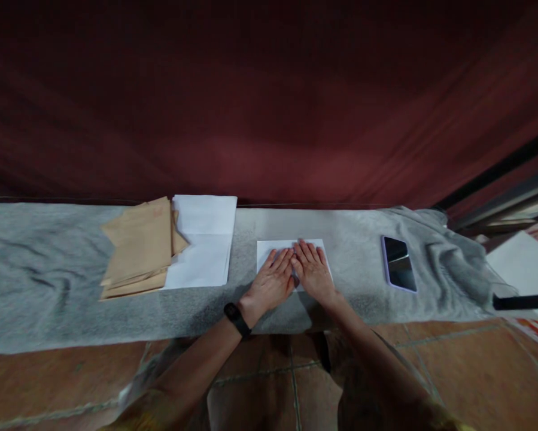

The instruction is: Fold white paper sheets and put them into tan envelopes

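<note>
A white sheet of paper point(264, 248), seemingly folded, lies on the grey cloth in front of me. My left hand point(273, 280) rests flat on its left part, fingers stretched out and pointing up to the right. On its right part, my right hand point(312, 268) is also laid flat, fingers extended. The two hands touch or nearly touch at the middle and cover much of the paper. Left of them is a stack of white paper sheets point(208, 239) with a crease across it. Several brown envelopes point(145, 239) are piled over that stack's left side.
A grey cloth point(353, 263) covers the long narrow surface. Toward its right end lies a phone point(400, 263) with a dark screen. Dark red fabric point(269, 120) hangs behind the far edge. At far right are a black bar point(524, 301) and white paper point(520, 263). Tiled floor point(475, 365) shows below.
</note>
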Motion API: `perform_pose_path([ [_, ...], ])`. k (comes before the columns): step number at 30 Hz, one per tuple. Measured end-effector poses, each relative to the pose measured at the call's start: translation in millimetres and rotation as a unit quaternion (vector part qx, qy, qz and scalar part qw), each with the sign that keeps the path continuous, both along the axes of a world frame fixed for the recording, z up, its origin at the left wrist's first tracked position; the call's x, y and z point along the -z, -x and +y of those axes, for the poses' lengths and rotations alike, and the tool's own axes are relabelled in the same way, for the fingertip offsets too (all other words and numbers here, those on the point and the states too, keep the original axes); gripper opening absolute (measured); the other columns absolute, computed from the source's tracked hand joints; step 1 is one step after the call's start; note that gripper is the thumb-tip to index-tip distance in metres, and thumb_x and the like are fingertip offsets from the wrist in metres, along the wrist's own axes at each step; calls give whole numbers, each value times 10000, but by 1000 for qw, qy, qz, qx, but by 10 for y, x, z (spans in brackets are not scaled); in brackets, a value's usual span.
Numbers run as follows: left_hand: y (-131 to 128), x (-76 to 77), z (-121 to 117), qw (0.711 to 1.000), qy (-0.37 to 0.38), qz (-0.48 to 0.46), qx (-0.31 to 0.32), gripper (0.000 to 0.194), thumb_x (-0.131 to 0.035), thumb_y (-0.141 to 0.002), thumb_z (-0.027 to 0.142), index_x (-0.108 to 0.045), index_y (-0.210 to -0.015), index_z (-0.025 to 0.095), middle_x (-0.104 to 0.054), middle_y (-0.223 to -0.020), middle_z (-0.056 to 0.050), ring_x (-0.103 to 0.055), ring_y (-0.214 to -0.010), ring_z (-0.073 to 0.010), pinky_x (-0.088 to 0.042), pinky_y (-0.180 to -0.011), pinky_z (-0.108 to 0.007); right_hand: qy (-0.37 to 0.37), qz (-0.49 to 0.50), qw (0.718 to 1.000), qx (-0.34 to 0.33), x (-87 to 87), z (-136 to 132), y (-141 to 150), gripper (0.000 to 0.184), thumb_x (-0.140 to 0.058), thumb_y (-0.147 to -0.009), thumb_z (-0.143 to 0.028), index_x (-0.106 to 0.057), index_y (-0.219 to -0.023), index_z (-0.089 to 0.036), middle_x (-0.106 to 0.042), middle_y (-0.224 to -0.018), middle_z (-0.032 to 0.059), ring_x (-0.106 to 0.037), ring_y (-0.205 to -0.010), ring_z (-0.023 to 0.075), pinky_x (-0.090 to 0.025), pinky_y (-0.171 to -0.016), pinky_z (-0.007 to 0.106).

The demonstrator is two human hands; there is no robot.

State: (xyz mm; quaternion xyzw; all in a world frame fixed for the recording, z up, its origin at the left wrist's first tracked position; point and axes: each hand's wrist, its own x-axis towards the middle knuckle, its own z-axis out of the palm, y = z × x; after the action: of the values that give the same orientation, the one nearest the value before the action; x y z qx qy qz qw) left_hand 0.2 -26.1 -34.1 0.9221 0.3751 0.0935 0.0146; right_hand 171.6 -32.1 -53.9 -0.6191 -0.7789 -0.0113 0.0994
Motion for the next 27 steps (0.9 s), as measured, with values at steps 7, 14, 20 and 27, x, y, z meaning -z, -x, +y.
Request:
perform_pose_path([
  [7, -38, 80, 14, 1000, 13, -12, -25, 552, -328, -1010, 291, -404, -1509, 69, -363, -1618, -158, -256, -1537, -231, -160, -1275, -497, -19, -1, 1000, 6, 31, 43, 2, 522, -290, -1077, -359, -378, -1564, -195, -347, -1630, 107, -304, -1508, 298, -231, -1212, 550],
  [14, -63, 141, 154, 992, 24, -31, -116, 575, -294, -1011, 282, -361, -1529, 42, -337, -1631, -156, -238, -1541, -244, -208, -1267, -452, -20, -3, 999, 46, 11, 48, 33, 560, -276, -1074, -396, -386, -1556, -132, -354, -1623, 134, -364, -1469, 330, -251, -1201, 537],
  [20, -3, 132, 182, 986, 16, -17, -168, 597, -291, -1026, 324, -328, -1550, 41, -306, -1638, -159, -211, -1549, -252, -179, -1275, -476, -44, 9, 996, 82, 46, 30, -23, 561, -298, -1073, -406, -393, -1551, -127, -384, -1607, 140, -387, -1455, 328, -250, -1196, 526],
  [27, 129, 126, 178, 979, 20, 9, -201, 648, -254, -1045, 426, -294, -1569, 48, -291, -1643, -156, -205, -1551, -250, -162, -1280, -460, -57, 1, 994, 92, 84, -29, -195, 595, -307, -1070, -420, -394, -1537, -62, -404, -1591, 178, -393, -1443, 336, -263, -1191, 493],
])
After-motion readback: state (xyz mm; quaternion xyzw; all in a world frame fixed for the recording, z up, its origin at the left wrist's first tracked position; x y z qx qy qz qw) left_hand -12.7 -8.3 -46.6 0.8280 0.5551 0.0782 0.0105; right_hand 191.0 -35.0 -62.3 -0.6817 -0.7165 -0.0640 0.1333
